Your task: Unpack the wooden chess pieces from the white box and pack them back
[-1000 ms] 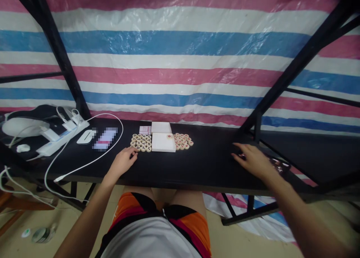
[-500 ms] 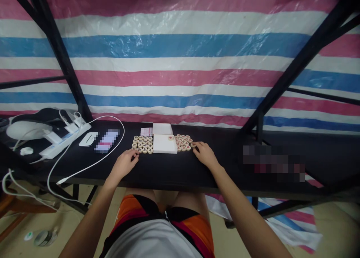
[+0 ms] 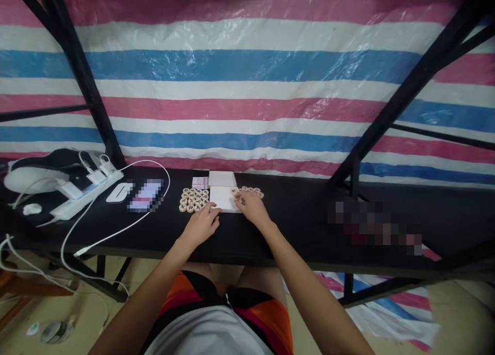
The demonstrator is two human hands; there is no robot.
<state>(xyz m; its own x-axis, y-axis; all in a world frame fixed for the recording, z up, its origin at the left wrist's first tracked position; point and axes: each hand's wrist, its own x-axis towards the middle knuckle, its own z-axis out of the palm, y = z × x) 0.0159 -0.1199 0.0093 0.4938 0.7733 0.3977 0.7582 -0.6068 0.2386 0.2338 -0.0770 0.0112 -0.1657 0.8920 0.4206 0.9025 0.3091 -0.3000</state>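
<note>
- Nine o'clock from the white tray (image 3: 225, 203): dark-lettered discs (image 3: 192, 201), packed in rows on the black surface (image 3: 301, 205). They look light, hard and smooth, likely to slide; best pinched by the rim.
- Seven o'clock: the left hand (image 3: 201, 222), its grip loosely parted, fingertips at the tray's near-left corner, no disc visible between them.
- Centre: the tray, probably light, thin-walled card that would dent if squeezed; best steadied by its edges. A similar white piece (image 3: 222, 179) lies at twelve.
- One o'clock, within the tray: a red-lettered disc (image 3: 233, 191).
- Four o'clock: the right hand (image 3: 251, 206), its grip curled over the tray's right side, fingertips beside that disc; I cannot tell whether it pinches anything.
- Two o'clock: more red-lettered discs (image 3: 251, 190), partly hidden behind that hand.
</note>
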